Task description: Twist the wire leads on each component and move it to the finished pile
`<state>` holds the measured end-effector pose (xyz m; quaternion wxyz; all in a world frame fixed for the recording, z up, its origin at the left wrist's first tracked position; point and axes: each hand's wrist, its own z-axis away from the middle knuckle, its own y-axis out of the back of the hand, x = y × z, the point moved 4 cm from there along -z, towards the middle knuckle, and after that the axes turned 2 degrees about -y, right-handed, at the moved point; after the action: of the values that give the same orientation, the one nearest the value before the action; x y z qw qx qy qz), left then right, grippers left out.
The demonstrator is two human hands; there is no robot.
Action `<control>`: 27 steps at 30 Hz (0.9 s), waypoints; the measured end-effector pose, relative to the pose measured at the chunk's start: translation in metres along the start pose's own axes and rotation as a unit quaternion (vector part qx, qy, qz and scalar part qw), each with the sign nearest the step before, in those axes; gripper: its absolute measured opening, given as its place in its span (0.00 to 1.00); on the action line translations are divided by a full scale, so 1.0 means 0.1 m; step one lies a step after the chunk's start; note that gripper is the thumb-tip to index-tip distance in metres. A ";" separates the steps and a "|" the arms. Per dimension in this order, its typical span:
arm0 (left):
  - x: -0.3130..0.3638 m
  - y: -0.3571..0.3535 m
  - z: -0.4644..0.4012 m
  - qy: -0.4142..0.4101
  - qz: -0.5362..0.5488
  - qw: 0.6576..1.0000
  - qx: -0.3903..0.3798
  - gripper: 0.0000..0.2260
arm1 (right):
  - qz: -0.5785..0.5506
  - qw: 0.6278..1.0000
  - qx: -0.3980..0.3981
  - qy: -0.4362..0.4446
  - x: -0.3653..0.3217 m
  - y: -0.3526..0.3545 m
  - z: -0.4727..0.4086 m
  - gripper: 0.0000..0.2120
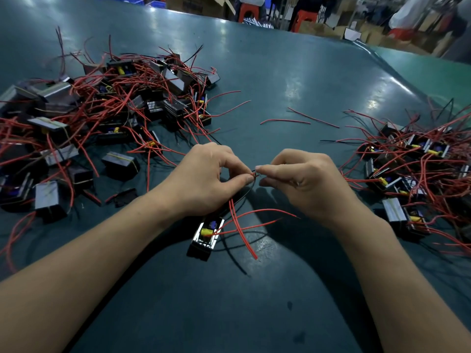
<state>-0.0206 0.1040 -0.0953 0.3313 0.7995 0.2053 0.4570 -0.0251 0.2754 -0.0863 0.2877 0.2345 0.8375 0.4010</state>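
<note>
Left hand (204,174) pinches the wire leads (252,175) between thumb and forefinger, other fingers curled under. Right hand (303,179) pinches the same lead ends from the opposite side, fingertips of both hands nearly meeting. A red and a black lead meet at the pinch point. Judged: twist in progress on this pair, not finished.

The leads run down from the pinch to the component (205,236), which lies on the bench (254,314) just below and between the wrists. 2 or 3 more red leads (244,235) fan out loose from it toward the right, untwisted as far as I can tell.

Further out, 2 heaps. Left pile (102,110): large, tangled, many black blocks with red wires. Right pile (418,169): smaller, similar parts, yellow and blue bits showing. Cannot tell from here which heap is finished stock and which is waiting; lead ends too small to read.

2 stray red wire offcuts (300,119) lie on bare bench between the heaps, far side.

Progress, judged: mid-run. One unit in hand, not yet moved to either pile; plenty of units on both sides, so a good share of the work likely remains.
</note>
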 end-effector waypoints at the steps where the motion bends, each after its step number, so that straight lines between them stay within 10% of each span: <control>1: 0.00 0.00 0.00 -0.001 -0.001 1.000 0.000 0.02 | 0.004 1.000 0.005 0.001 -0.01 0.00 -0.01 0.07; 27: 0.03 0.05 0.01 -0.018 0.044 0.999 0.002 0.03 | -0.115 0.989 -0.003 -0.092 -0.01 -0.01 0.00 0.05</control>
<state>-0.0183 0.1019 -0.0906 0.3134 0.8166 0.1650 0.4558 -0.0243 0.2743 -0.0869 0.4085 0.1715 0.8277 0.3444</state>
